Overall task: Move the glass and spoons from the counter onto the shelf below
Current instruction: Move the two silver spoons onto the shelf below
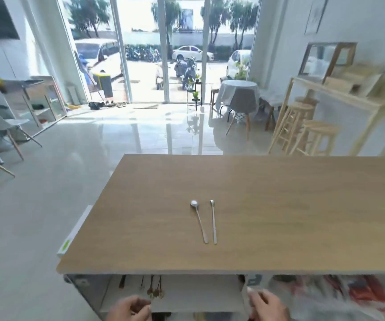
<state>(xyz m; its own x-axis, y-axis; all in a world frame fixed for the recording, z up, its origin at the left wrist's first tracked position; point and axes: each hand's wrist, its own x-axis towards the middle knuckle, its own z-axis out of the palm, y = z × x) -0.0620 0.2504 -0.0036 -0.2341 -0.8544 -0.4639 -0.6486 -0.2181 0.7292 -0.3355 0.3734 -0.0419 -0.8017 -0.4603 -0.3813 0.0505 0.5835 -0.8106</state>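
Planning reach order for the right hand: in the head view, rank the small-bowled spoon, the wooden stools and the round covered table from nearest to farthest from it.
From the right hand:
1. Small-bowled spoon, on the counter, ahead and slightly left.
2. Wooden stools, past the counter's far edge, on the right.
3. Round covered table, farther back by the glass doors.

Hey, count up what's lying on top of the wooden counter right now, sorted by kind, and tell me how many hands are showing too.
Spoons on the counter: 2, one with a round bowl and one with a narrow bowl
Glasses on the counter: 0
Hands in view: 2, left hand and right hand, both low by the shelf
Total: 4
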